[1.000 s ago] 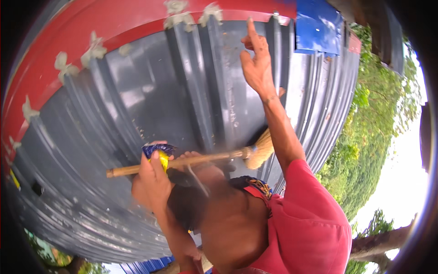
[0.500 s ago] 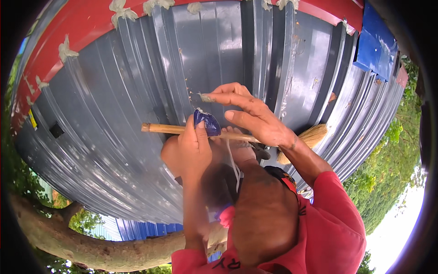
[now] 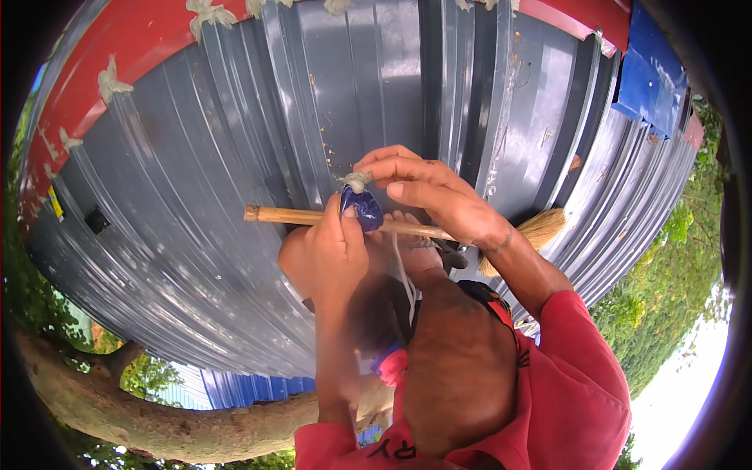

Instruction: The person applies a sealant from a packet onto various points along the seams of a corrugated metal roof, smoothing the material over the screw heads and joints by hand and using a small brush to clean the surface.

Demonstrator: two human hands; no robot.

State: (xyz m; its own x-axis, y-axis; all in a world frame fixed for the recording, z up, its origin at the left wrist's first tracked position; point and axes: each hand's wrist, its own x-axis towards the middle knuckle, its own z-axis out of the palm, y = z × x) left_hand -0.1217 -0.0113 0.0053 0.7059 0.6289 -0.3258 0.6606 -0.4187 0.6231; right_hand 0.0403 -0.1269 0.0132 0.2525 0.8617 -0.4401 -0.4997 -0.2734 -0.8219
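My left hand [image 3: 338, 247] grips a small dark-blue plastic packet [image 3: 362, 210] between thumb and fingers. A lump of grey putty [image 3: 357, 182] sticks out of the packet's top. Over it reaches my right hand [image 3: 439, 192], fingers stretched and thumb apart, the fingertips at the putty; whether they press on it I cannot tell. Below both hands lies a broom with a wooden handle [image 3: 286, 215] and a straw head [image 3: 543, 229], the handle's middle partly hidden by the packet and my left hand.
Ridged grey metal roofing [image 3: 196, 196] spreads all round. Red edge trim [image 3: 157, 47] with grey putty patches runs along the far side; a blue metal piece [image 3: 648, 78] is at the far right. A thick tree branch [image 3: 180, 427] crosses the lower left. My bare foot [image 3: 419, 252] is by the broom handle.
Grey putty now bulges from the packet's top, where little showed before. My right fingertips have come down to it, and the packet has shifted slightly right.
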